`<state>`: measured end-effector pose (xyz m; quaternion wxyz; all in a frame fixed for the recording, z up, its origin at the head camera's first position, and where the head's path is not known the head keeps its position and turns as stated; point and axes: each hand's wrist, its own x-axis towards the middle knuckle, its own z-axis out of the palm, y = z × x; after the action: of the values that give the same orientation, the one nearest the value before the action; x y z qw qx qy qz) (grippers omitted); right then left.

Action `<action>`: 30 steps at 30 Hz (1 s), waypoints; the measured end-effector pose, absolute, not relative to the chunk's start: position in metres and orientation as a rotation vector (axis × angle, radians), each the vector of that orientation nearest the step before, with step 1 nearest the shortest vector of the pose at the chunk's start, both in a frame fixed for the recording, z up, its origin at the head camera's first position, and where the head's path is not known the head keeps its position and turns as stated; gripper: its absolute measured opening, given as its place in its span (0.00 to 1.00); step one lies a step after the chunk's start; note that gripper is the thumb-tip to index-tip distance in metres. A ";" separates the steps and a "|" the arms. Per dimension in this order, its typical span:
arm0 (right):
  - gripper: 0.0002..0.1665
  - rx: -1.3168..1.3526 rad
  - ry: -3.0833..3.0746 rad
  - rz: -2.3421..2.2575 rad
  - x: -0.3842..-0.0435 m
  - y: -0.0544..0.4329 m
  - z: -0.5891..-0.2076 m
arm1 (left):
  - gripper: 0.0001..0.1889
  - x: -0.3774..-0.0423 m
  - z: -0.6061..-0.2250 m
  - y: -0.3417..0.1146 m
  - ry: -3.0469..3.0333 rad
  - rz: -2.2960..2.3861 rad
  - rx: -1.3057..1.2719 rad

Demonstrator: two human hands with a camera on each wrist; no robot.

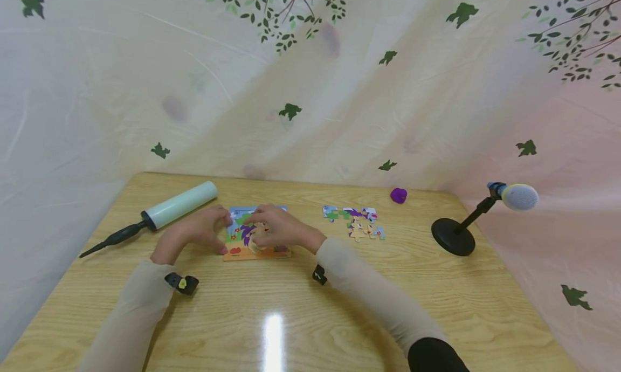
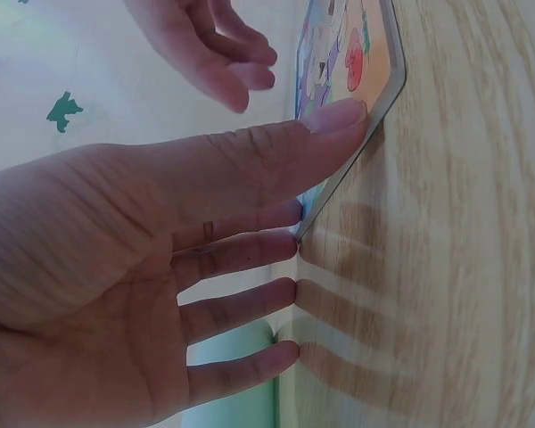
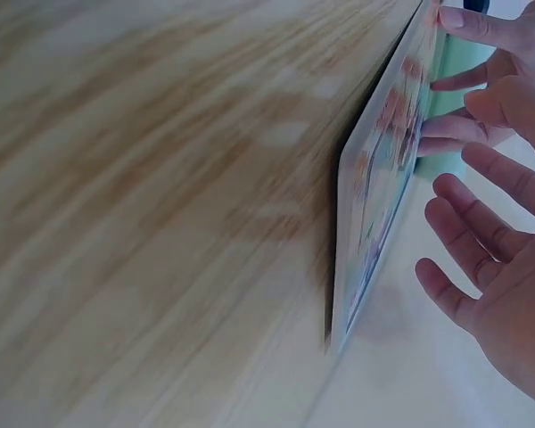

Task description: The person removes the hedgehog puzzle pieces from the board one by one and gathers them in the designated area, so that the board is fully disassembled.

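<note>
A picture puzzle board with an orange lower strip and a purple-haired figure lies flat on the wooden table. At its left edge is my left hand, thumb touching the near corner. In the left wrist view that thumb rests on the board's edge, and the other fingertips touch the table along it. My right hand hovers over the board's right part, fingers loosely bent. The right wrist view shows nothing between the right hand's fingers. Part of the picture is hidden beneath this hand.
Several loose puzzle pieces lie right of the board. A pale green cylinder with a black handle lies to the left. Farther right are a small purple object and a black-based stand. A leaf-printed cloth hangs behind.
</note>
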<state>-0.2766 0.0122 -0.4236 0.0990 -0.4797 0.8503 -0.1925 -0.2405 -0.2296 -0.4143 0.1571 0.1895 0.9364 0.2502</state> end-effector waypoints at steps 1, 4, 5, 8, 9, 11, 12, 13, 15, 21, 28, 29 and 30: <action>0.28 -1.414 2.510 -0.574 -0.277 0.011 -0.423 | 0.33 -0.240 -0.414 -0.230 2.679 0.720 0.545; 0.29 -1.402 2.502 -0.574 -0.278 0.006 -0.423 | 0.32 -0.241 -0.415 -0.230 2.677 0.730 0.549; 0.30 -1.397 2.505 -0.564 -0.278 0.004 -0.424 | 0.32 -0.241 -0.415 -0.230 2.677 0.735 0.550; 0.31 -1.370 2.513 -0.543 -0.279 0.000 -0.425 | 0.32 -0.240 -0.414 -0.231 2.675 0.745 0.560; 0.32 -1.358 2.517 -0.538 -0.280 -0.001 -0.426 | 0.32 -0.240 -0.415 -0.231 2.676 0.748 0.561; 0.32 -1.335 2.518 -0.540 -0.280 -0.004 -0.427 | 0.32 -0.240 -0.414 -0.232 2.677 0.752 0.572; 0.32 -1.326 2.516 -0.542 -0.280 -0.005 -0.427 | 0.32 -0.240 -0.414 -0.232 2.677 0.752 0.579; 0.31 -1.321 2.515 -0.544 -0.280 -0.006 -0.427 | 0.32 -0.240 -0.414 -0.232 2.677 0.755 0.581; 0.30 -1.316 2.517 -0.540 -0.280 -0.008 -0.428 | 0.32 -0.240 -0.414 -0.232 2.680 0.756 0.591; 0.29 -1.316 2.530 -0.512 -0.281 -0.010 -0.432 | 0.32 -0.240 -0.414 -0.231 2.682 0.753 0.601; 0.32 -1.259 2.500 -0.555 -0.283 -0.011 -0.434 | 0.32 -0.240 -0.414 -0.231 2.678 0.761 0.601; 0.32 -1.248 2.498 -0.560 -0.282 -0.011 -0.434 | 0.32 -0.240 -0.414 -0.231 2.677 0.762 0.603; 0.33 -1.242 2.500 -0.557 -0.282 -0.012 -0.434 | 0.32 -0.240 -0.415 -0.231 2.677 0.762 0.599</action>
<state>-0.2822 -0.0117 -0.4335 0.1469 -0.4317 0.8687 -0.1936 -0.2403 -0.2311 -0.4146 0.1466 0.2082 0.9301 0.2647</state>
